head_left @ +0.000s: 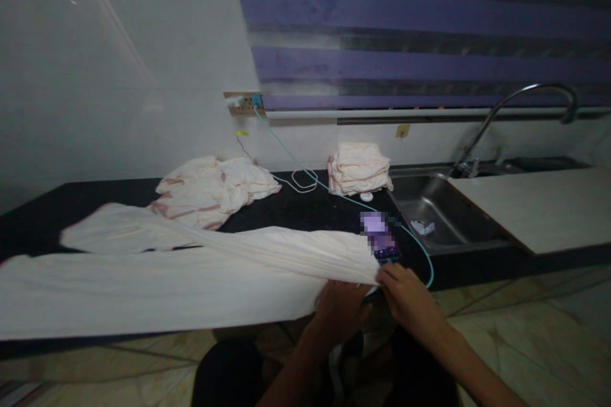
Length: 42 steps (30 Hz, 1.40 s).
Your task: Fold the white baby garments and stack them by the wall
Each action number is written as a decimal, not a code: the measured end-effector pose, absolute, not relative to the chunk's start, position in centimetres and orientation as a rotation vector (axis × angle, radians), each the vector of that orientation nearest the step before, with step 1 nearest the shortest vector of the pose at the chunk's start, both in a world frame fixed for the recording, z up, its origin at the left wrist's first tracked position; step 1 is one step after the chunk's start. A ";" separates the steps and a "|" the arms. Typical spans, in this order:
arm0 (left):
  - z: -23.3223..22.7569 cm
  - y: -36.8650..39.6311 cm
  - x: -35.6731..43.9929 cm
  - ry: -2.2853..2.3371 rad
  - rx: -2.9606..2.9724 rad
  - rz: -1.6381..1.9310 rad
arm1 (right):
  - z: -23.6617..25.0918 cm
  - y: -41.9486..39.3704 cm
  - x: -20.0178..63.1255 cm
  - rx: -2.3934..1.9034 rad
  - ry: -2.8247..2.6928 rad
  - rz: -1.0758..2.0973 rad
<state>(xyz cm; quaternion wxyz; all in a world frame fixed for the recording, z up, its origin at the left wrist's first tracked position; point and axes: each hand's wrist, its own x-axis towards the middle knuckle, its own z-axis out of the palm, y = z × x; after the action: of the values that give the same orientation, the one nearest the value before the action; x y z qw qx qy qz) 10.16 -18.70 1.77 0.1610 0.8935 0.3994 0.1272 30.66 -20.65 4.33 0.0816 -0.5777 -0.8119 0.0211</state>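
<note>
A long white cloth lies stretched along the front of the dark counter, its upper layer drawn into slanting folds toward the right end. There my right hand pinches the cloth's corner between thumb and fingers. Just left of it, my left hand is closed on the front edge of the same cloth; its fingertips are partly hidden. Beyond the right corner lies a phone with a lit, blurred screen, close to my right hand.
Behind are a crumpled cloth heap and a folded cloth stack. A teal cable runs from the wall socket across the counter. Rightward are a steel sink, a curved faucet and a pale board.
</note>
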 end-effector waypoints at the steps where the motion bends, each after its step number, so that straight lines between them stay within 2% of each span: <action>1: 1.9 -18.6 10.1 1.123 2.545 0.361 | 4.4 -20.7 30.5 -1.741 -2.429 0.054; 4: 2.4 -18.7 9.9 1.075 2.515 0.378 | 4.7 -20.6 30.0 -1.770 -2.456 0.035; 7: 2.8 -19.2 10.0 1.095 2.404 0.542 | 5.0 -20.3 29.4 -1.786 -2.506 0.014; 10: 3.3 -19.9 9.6 1.299 2.140 0.744 | 5.4 -20.1 28.7 -1.803 -2.555 -0.007; 13: 4.1 -20.1 7.4 1.518 1.800 0.796 | 6.2 -20.2 28.4 -1.771 -2.612 -0.003; 17: 5.3 -18.8 2.0 1.782 1.607 0.744 | 8.6 -20.6 28.4 -1.710 -2.674 0.087; 24: 6.2 -12.4 -5.8 2.212 1.500 0.348 | 13.2 -17.9 23.6 -1.778 -2.497 0.144; 27: 6.4 -9.8 -8.1 2.256 1.387 0.325 | 11.5 -14.7 20.8 -1.740 -2.309 0.224; 30: 6.3 -8.4 -10.3 2.260 1.310 0.397 | 7.2 -12.3 19.6 -1.707 -2.189 0.299; 35: 5.8 -8.1 -12.1 2.175 1.102 0.865 | 1.2 -11.4 20.5 -1.498 -2.127 0.222; 42: 4.5 -11.0 -10.9 1.831 0.827 1.454 | 0.6 -11.5 20.6 -1.471 -2.218 0.122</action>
<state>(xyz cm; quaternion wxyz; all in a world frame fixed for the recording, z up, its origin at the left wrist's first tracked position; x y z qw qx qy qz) -10.87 -10.97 4.51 0.3249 0.3155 0.6982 0.5545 20.59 -11.54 0.60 0.2363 -0.5364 -0.8090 0.0446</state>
